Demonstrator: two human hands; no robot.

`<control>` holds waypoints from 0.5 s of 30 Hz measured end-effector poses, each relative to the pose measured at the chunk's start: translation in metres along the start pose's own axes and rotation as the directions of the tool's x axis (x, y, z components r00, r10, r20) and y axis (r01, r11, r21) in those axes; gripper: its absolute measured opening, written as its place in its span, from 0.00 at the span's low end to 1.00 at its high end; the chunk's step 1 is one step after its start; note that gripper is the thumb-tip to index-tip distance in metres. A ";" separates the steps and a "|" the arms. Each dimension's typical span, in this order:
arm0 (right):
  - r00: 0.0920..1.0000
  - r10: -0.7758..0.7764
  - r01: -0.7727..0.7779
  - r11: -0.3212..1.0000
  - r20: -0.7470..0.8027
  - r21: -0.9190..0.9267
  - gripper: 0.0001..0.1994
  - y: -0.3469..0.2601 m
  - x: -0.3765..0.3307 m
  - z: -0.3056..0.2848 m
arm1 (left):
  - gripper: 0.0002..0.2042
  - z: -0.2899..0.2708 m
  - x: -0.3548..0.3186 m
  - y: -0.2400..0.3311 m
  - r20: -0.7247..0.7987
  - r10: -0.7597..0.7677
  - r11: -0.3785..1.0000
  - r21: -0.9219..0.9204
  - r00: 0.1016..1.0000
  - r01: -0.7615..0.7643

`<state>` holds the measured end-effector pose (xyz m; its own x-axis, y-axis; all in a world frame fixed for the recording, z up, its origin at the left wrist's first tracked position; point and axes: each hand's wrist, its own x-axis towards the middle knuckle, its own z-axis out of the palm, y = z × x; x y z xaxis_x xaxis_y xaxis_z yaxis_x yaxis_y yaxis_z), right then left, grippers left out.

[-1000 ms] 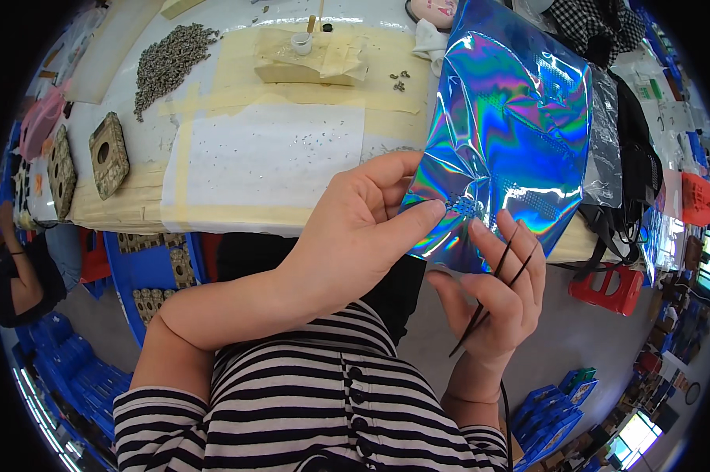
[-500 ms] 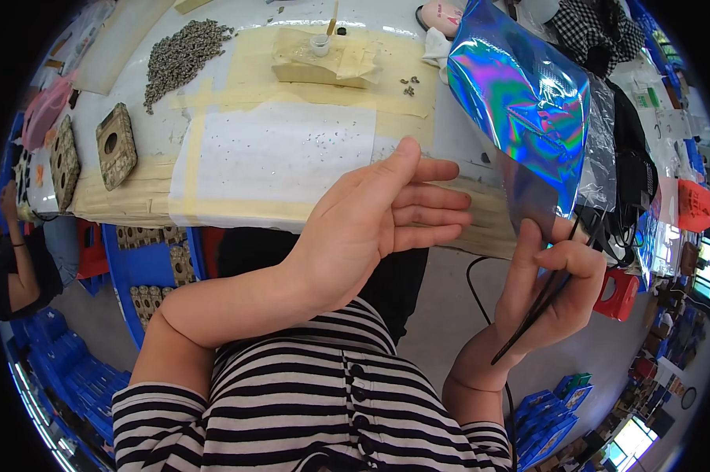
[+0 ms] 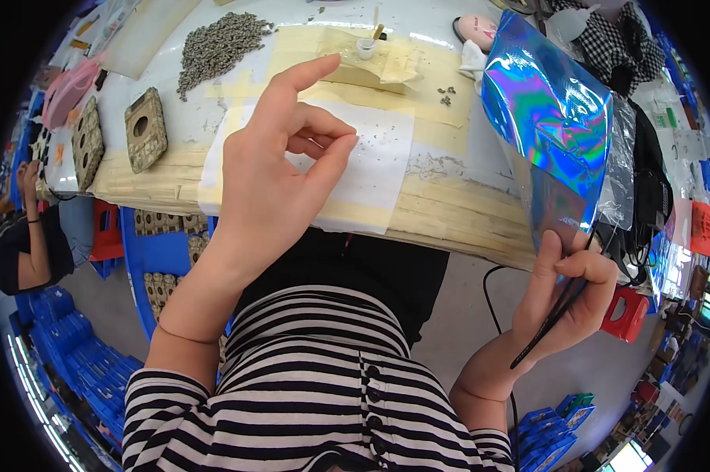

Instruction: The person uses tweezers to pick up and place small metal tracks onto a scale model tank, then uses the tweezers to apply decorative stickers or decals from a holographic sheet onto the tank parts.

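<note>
My left hand (image 3: 268, 177) is raised above the sheet of white paper (image 3: 375, 193), back of the hand up. Its index finger stretches out, while the thumb tip meets the curled middle finger, with nothing visible between them. Tiny bits are scattered on the paper. At the right, my right hand (image 3: 571, 295) pinches the lower end of a shiny iridescent blue bag (image 3: 548, 118) between thumb and index finger. Slim black tweezers (image 3: 537, 344) lie across the same hand, under its fingers. The bag leans up over the table's right side; its lower part is partly see-through.
A heap of small metal parts (image 3: 217, 51) lies at the back left, near camouflage-patterned plates (image 3: 147, 132). Behind the paper, a small white cup (image 3: 365, 49) stands on a taped block (image 3: 359, 77). Black cables (image 3: 626, 240) hang by the right edge. A person (image 3: 33, 244) sits far left.
My left hand turned from flat, fingers stretched together, to a raised pose with thumb and middle finger meeting. It moved left and away. The right hand still grips the bag; the view shifted slightly.
</note>
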<state>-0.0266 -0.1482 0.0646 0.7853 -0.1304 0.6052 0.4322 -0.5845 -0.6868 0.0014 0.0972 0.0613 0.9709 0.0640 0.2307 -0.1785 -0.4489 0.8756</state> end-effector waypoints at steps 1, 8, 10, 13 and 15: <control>1.000 0.004 -0.004 1.000 0.010 0.003 0.13 0.000 0.000 -0.001 | 0.25 0.000 0.001 -0.001 0.014 0.002 1.000 0.018 1.000 -0.002; 0.999 -0.026 0.027 0.999 0.037 -0.028 0.12 0.002 -0.006 -0.002 | 0.17 -0.002 0.000 -0.001 0.097 -0.066 0.992 -0.104 0.993 0.076; 0.994 -0.100 0.104 0.992 0.047 -0.071 0.12 0.001 -0.007 0.002 | 0.18 0.003 -0.004 0.010 0.253 -0.187 0.877 -0.392 0.949 0.277; 0.951 -0.281 0.297 0.947 0.132 -0.124 0.12 0.000 -0.004 0.007 | 0.25 0.019 -0.014 0.030 0.567 -0.325 0.483 -0.588 0.757 0.648; 0.896 -0.376 0.412 0.903 0.235 -0.125 0.12 0.000 -0.004 0.004 | 0.22 0.035 -0.015 0.031 0.663 -0.255 0.296 -0.639 0.704 0.710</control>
<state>-0.0278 -0.1447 0.0609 0.6455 0.2909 0.7062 0.6578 -0.6815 -0.3205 -0.0137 0.0509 0.0704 0.8347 -0.4313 -0.3423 0.5340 0.4821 0.6946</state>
